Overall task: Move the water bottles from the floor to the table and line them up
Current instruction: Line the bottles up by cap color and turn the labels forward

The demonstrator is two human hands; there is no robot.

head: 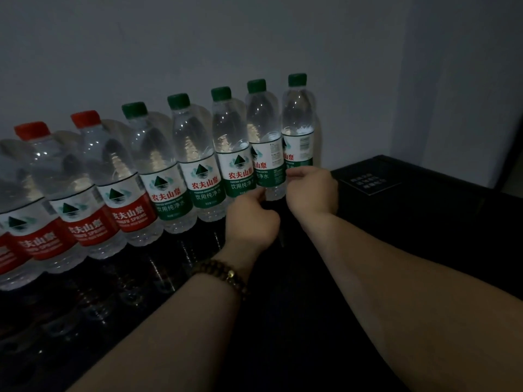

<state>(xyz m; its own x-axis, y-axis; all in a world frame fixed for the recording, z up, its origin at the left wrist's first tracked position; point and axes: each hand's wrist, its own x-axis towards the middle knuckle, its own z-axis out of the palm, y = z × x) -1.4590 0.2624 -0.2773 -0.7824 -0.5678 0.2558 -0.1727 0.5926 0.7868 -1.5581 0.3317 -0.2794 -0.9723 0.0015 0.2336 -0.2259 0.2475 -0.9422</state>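
Head view: the water bottles [198, 154] stand in a row on the dark worktop [283, 292], from 9 o'clock to 1 o'clock. The right hand [311, 190] is curled round the last bottle [298, 120], low down. The left hand [252, 219] pinches the next bottle [263, 128]. They look full, heavy, smooth and a bit squashy, so hold the middle.

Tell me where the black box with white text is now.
In the head view the black box stands at the right, by the wall, just right of the last green-capped bottle, which the right hand holds.
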